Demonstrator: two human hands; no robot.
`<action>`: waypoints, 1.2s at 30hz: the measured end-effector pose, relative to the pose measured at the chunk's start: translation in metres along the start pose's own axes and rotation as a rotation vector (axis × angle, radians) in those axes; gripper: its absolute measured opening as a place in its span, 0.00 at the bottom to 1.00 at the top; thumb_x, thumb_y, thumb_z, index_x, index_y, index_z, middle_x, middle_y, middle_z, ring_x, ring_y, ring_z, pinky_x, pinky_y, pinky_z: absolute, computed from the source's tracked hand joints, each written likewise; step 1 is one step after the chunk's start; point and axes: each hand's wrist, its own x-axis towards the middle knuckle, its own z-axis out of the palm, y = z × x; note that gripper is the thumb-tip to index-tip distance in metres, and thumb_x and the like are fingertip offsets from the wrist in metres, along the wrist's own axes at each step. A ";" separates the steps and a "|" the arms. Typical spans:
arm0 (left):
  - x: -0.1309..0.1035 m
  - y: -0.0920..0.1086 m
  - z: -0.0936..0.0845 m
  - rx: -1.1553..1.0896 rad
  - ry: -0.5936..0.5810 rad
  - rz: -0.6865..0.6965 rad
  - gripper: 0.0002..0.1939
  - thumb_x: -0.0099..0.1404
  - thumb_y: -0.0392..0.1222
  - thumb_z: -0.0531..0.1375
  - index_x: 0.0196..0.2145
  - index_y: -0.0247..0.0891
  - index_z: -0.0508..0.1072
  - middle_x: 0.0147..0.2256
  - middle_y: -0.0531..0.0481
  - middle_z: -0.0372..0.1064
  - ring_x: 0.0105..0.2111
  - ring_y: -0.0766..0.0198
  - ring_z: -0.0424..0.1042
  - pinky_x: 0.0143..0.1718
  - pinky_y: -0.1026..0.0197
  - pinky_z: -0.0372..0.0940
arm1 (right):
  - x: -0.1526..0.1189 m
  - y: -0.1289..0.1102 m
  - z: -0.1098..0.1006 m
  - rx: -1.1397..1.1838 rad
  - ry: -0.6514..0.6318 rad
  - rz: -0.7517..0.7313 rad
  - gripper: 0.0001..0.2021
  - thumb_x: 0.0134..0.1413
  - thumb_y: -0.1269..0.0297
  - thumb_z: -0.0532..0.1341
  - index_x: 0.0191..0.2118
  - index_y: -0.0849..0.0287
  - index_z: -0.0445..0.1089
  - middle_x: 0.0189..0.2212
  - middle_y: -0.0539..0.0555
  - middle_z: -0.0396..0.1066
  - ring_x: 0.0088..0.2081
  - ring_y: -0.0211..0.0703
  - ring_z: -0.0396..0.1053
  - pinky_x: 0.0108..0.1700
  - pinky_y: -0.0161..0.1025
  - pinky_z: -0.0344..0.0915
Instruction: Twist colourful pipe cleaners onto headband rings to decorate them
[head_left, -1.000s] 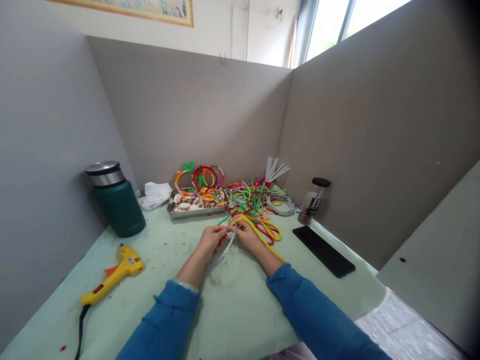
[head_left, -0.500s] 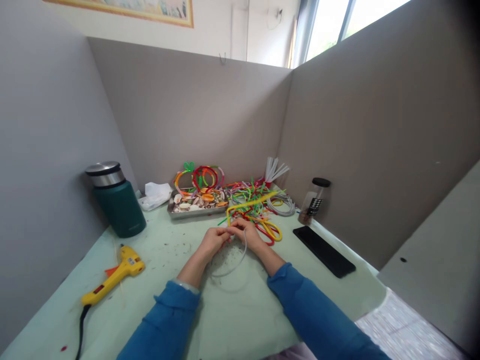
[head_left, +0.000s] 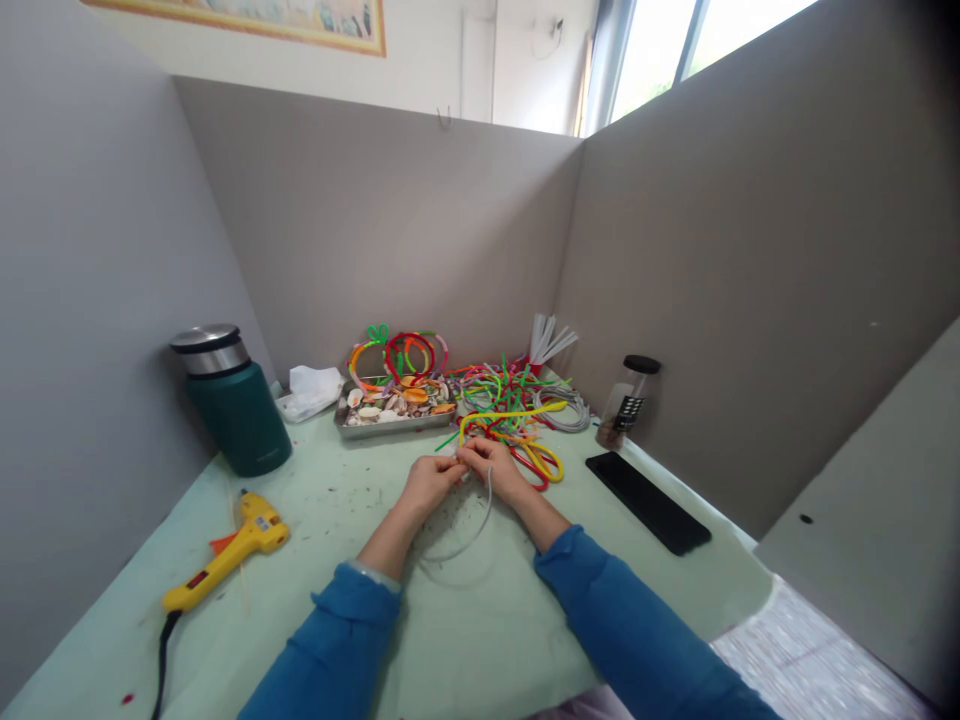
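My left hand (head_left: 431, 482) and my right hand (head_left: 495, 468) meet above the table, thumbs and fingers pinched together. From the fingertips a long yellow pipe cleaner (head_left: 510, 411) rises, then bends off to the right. A thin grey cord (head_left: 481, 528) comes down from my right hand and curves back towards my left wrist. The spot where cord and pipe cleaner meet is mostly covered by fingers. Just behind my hands lies a tangled heap of coloured pipe cleaners (head_left: 499, 385), with a coil of grey cord (head_left: 574, 412) at its right.
A metal tray (head_left: 397, 428) of shells with colourful hoops (head_left: 410, 358) stands behind. At left are a green flask (head_left: 240, 420), a yellow glue gun (head_left: 225, 560) and a white plastic bag (head_left: 311, 390). At right are a clear bottle (head_left: 626, 405) and a black phone (head_left: 649, 503). Partitions enclose the table.
The free end of the yellow pipe cleaner has dropped and swung slightly right, so it lies flatter. My fingers have shifted a little, while both hands stay in the same place.
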 end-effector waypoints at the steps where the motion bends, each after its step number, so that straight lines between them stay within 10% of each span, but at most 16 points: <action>1: 0.000 0.000 0.000 0.008 0.004 0.010 0.18 0.53 0.52 0.58 0.18 0.33 0.72 0.12 0.57 0.51 0.16 0.72 0.49 0.20 0.65 0.44 | 0.000 0.000 0.000 -0.005 -0.004 -0.004 0.11 0.47 0.58 0.61 0.23 0.60 0.68 0.18 0.47 0.60 0.23 0.34 0.57 0.25 0.32 0.55; 17: 0.007 -0.006 -0.004 -0.018 0.113 -0.103 0.16 0.54 0.49 0.56 0.17 0.35 0.70 0.11 0.57 0.49 0.15 0.70 0.51 0.20 0.65 0.45 | 0.001 0.010 0.000 -0.062 -0.045 -0.115 0.06 0.48 0.65 0.61 0.32 0.61 0.71 0.28 0.51 0.70 0.31 0.39 0.66 0.35 0.36 0.63; 36: 0.008 -0.004 -0.004 0.133 0.182 -0.016 0.08 0.56 0.40 0.56 0.23 0.35 0.70 0.22 0.49 0.72 0.23 0.65 0.67 0.26 0.65 0.55 | -0.003 0.010 0.004 -0.258 -0.015 -0.191 0.06 0.51 0.65 0.57 0.34 0.61 0.69 0.29 0.52 0.71 0.31 0.39 0.67 0.35 0.35 0.62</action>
